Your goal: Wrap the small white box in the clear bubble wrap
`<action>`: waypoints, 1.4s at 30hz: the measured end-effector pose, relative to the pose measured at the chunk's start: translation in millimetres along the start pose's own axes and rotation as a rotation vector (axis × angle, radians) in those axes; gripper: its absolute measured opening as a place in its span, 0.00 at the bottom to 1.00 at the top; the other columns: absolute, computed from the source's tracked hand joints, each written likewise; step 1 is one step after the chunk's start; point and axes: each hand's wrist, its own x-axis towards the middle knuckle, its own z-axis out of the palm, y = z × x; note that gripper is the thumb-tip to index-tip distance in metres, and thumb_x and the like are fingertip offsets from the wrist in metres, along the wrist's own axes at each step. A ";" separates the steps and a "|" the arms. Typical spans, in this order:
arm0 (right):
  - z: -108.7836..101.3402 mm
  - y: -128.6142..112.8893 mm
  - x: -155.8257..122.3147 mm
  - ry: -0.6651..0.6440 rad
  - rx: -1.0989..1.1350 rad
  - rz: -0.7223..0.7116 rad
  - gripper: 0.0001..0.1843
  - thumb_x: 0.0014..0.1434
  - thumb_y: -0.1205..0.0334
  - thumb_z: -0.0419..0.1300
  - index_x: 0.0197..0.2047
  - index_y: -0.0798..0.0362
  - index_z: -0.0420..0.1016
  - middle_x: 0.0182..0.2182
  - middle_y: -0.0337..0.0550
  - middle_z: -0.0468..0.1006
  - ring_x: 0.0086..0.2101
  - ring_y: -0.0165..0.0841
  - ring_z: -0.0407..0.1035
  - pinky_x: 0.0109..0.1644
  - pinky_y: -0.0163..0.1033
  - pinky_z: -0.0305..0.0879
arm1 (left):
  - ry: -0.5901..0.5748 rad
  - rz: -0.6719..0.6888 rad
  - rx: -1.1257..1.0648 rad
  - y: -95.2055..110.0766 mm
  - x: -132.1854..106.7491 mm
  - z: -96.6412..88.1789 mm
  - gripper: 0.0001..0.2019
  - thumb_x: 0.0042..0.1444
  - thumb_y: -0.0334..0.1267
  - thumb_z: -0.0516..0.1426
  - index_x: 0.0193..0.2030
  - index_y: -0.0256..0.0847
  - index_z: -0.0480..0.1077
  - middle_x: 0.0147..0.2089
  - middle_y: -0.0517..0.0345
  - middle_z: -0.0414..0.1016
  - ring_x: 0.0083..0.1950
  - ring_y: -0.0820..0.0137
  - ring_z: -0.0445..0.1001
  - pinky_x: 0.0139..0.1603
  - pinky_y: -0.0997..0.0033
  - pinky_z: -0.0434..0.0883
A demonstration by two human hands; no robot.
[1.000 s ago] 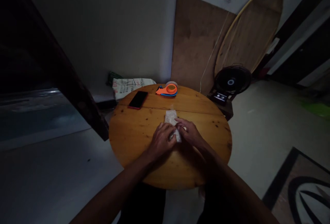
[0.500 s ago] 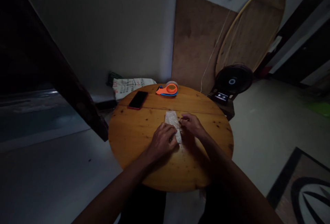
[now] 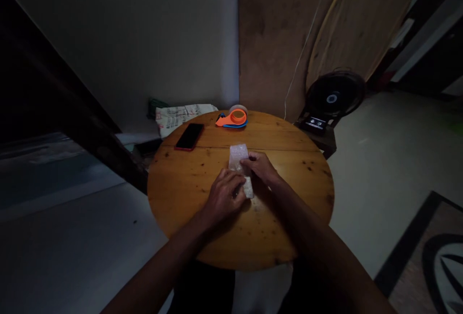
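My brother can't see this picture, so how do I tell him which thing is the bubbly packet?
Find the round wooden table. Near its middle, the left hand and right hand touch a narrow packet. It's whitish, shiny and bumpy, unlike the dark phone and the orange-and-blue tape dispenser lying farther back.

On a round wooden table point(image 3: 173, 186), a red-edged phone point(image 3: 190, 137) is lying toward eleven o'clock, an orange-and-blue tape dispenser point(image 3: 227, 120) is resting at twelve, a dark fan point(image 3: 332, 98) is standing beyond, between one and two
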 end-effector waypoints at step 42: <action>7.8 -26.1 -63.0 -0.024 -0.042 -0.232 0.10 0.47 0.59 0.59 0.34 0.54 0.72 0.28 0.38 0.75 0.30 0.31 0.68 0.34 0.34 0.65 | 0.145 -0.286 0.094 0.0 -12.7 4.3 0.14 0.51 0.37 0.58 0.46 0.39 0.68 0.43 0.51 0.70 0.48 0.61 0.67 0.52 0.57 0.66</action>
